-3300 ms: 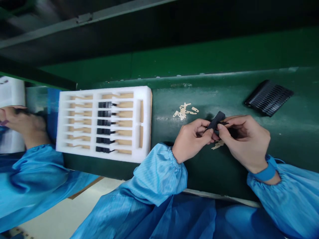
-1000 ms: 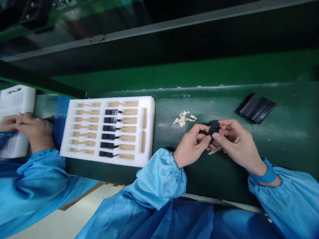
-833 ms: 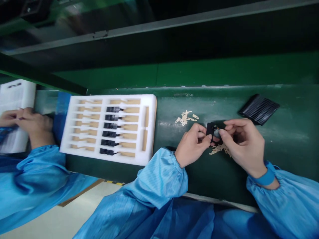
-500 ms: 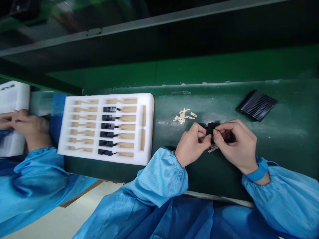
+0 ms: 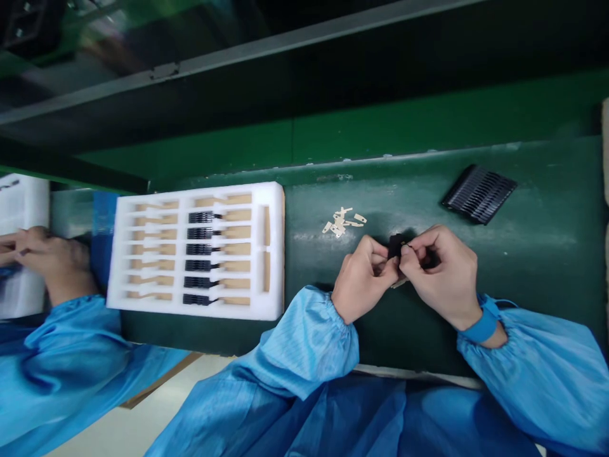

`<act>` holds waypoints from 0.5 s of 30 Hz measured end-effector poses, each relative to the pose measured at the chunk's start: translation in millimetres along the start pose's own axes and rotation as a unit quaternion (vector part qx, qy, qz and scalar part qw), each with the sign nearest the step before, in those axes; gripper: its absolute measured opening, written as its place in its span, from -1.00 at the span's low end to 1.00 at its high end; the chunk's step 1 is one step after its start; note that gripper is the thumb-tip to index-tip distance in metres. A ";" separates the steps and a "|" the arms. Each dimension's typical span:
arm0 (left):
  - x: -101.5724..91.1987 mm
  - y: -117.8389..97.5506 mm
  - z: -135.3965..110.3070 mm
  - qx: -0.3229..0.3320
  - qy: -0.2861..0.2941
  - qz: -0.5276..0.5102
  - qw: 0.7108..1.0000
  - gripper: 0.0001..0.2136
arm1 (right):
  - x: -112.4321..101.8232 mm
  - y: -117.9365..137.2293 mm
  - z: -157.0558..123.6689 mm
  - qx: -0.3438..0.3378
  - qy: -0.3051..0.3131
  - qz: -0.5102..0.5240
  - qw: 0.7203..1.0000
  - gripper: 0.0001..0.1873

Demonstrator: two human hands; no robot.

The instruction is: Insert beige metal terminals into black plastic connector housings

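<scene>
A small black plastic part (image 5: 394, 244) is pinched between my left hand (image 5: 361, 279) and my right hand (image 5: 440, 273), just above the green bench top (image 5: 523, 254). Fingertips of both hands close on it from either side. A few pale tan strips peek out beneath my hands (image 5: 398, 284). A small heap of tan metal clips (image 5: 340, 221) lies just beyond my left hand. To the left stands a white foam tray (image 5: 273, 254) whose middle column of slots carries several black parts (image 5: 198, 257).
A stack of black ribbed parts (image 5: 478, 192) lies at the back right of the bench. At far left a co-worker's hands (image 5: 45, 260) in a blue sleeve rest by another white foam block (image 5: 21, 209). A green rail runs behind the bench.
My right hand has closed in on the black part and both hands now pinch it tighter together. The part has turned from lengthwise to end-on. The view drifted slightly.
</scene>
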State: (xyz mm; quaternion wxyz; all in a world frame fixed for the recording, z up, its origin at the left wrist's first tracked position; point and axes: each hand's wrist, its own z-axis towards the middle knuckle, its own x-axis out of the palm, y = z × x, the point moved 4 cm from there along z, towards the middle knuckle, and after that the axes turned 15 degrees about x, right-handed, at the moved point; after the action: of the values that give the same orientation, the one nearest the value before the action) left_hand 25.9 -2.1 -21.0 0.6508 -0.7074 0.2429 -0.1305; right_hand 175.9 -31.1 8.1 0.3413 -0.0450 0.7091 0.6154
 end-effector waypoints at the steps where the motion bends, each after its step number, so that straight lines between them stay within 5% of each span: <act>1: -0.3 -1.3 0.2 0.006 -0.002 0.008 1.000 -0.78 | 0.0 -0.4 0.3 0.007 0.002 0.002 1.000 -0.87; 15: -10.7 -8.3 -3.2 0.130 -0.023 0.186 0.974 -0.91 | 1.1 -12.6 5.2 0.094 0.069 0.048 0.992 -0.88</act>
State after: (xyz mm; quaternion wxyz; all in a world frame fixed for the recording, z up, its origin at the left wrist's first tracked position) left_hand 16.7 0.9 -11.0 0.7555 -0.5618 0.3363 -0.0212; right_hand 183.3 -29.0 -3.1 0.2639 -0.0210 0.7871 0.5571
